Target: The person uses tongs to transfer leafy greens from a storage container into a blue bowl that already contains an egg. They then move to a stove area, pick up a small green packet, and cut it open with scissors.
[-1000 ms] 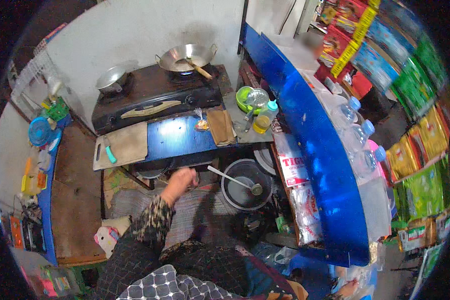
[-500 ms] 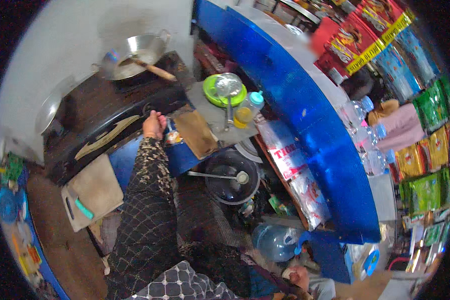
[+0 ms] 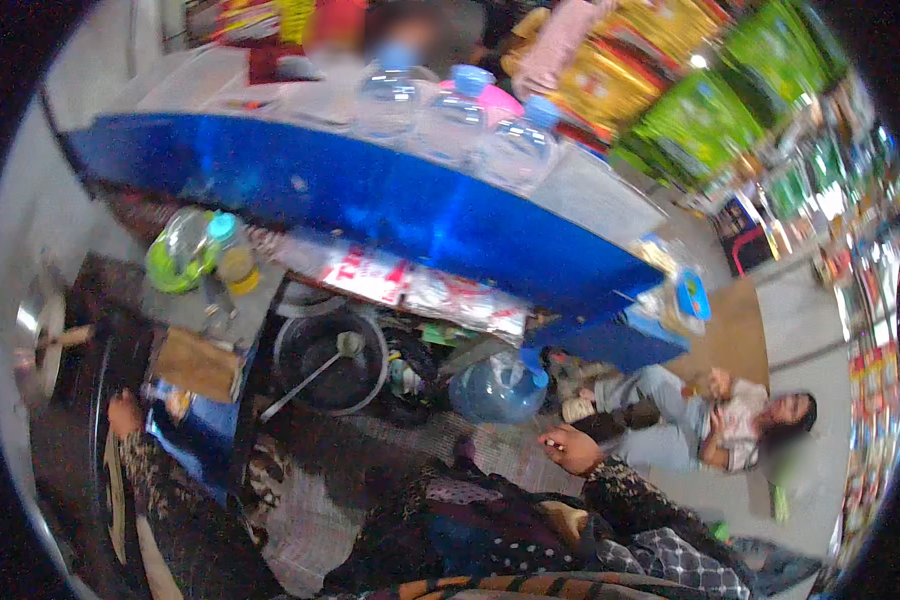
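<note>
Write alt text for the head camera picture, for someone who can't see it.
Seen from above, a person's left hand reaches beside a small wooden board on a grey counter, while the right hand hangs over the floor. Between them stands a dark pot with a ladle, under a blue counter lined with water bottles.

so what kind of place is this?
Likely a small street food stall beside a shop: a blue counter with water bottles on top, a dark pot with a ladle, and hanging snack packets.
</note>
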The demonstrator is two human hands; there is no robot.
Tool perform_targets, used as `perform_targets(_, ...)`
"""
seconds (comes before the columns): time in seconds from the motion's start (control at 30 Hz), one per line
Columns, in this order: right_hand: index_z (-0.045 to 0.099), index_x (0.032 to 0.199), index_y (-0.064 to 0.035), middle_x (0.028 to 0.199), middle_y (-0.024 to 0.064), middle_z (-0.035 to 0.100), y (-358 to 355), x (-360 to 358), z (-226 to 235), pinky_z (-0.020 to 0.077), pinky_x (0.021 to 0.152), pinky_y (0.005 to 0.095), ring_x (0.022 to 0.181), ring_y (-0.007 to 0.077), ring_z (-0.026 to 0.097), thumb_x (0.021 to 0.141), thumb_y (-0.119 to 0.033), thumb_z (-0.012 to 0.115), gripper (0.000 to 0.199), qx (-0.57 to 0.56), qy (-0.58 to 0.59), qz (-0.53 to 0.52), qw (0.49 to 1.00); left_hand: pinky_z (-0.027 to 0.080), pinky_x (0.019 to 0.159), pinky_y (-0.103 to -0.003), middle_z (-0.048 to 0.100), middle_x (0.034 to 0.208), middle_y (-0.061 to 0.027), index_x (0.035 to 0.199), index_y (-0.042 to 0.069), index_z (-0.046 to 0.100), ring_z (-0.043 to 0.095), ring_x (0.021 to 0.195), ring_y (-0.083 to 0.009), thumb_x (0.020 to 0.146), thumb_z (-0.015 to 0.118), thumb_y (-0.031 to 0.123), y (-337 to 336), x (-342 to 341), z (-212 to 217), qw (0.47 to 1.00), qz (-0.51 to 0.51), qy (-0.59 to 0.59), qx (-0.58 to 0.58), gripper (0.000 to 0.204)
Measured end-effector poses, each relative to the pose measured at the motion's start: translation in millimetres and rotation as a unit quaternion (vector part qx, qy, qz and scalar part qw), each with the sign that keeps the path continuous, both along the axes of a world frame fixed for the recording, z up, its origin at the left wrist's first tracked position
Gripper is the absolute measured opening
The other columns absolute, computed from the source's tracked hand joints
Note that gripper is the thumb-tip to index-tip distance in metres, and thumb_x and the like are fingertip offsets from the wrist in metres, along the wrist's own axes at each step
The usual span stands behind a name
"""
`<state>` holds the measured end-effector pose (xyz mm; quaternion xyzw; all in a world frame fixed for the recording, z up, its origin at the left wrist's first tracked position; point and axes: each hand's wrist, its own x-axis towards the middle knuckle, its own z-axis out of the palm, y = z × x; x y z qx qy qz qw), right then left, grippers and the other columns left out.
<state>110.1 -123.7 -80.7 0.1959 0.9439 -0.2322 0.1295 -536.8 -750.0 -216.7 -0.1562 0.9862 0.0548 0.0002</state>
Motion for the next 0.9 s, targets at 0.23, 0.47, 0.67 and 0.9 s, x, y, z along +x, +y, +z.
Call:
perform_targets(0.23,0.059,0.109,-0.012,0.095,0.0114,0.059,-14.0,20.4,-11.9,0.0488,0.072,0.0408,0.084,0.0295,0.059,0.084,-0.02,0.061,0.026,-0.024,-0.029,-0.042,0.998,0.048,0.07,-0.05,0.063,0.091,-0.0262,0.1,-0.002,0.061,0.061,0.082,-0.043,0.087,0.054,0.044,-11.9,0.1,31.9,0.974,-0.218,0.054,-0.038,0.048)
perform_targets(0.47,0.062,0.102,-0.0098,0.099,0.0139,0.061,-2.4,68.2,-22.7,0.0479,0.074,0.0428,0.09,0.0326,0.06,0.088,-0.034,0.055,0.029,-0.028,-0.154,-0.051,0.986,0.045,0.073,-0.045,0.062,0.094,-0.0238,0.103,-0.007,0.058,0.059,0.084,-0.0379,0.096,0.047,0.03,101.3,117.5,122.5,0.922,-0.33,0.088,0.183,0.039)
perform_targets(0.67,0.063,0.102,-0.0099,0.091,0.0148,0.064,36.9,103.8,-65.7,0.0479,0.075,0.0441,0.085,0.0328,0.061,0.087,-0.04,0.05,0.036,-0.031,-0.101,-0.196,0.975,0.045,0.07,-0.032,0.058,0.095,-0.008,0.12,0.002,0.052,0.055,0.08,-0.0185,0.096,0.047,0.028,201.2,301.1,28.3,0.804,-0.263,-0.099,0.524,0.035)
perform_targets(0.9,0.064,0.101,-0.0048,0.104,0.0189,0.061,208.9,41.6,-37.2,0.0463,0.087,0.0422,0.098,0.0352,0.058,0.08,-0.015,0.057,0.024,0.1,0.152,-0.282,0.942,0.046,0.073,-0.033,0.06,0.097,-0.0094,0.122,0.003,0.051,0.057,0.083,-0.0188,0.094,0.048,0.034,295.6,474.3,-11.7,0.793,-0.301,-0.378,0.372,0.042)
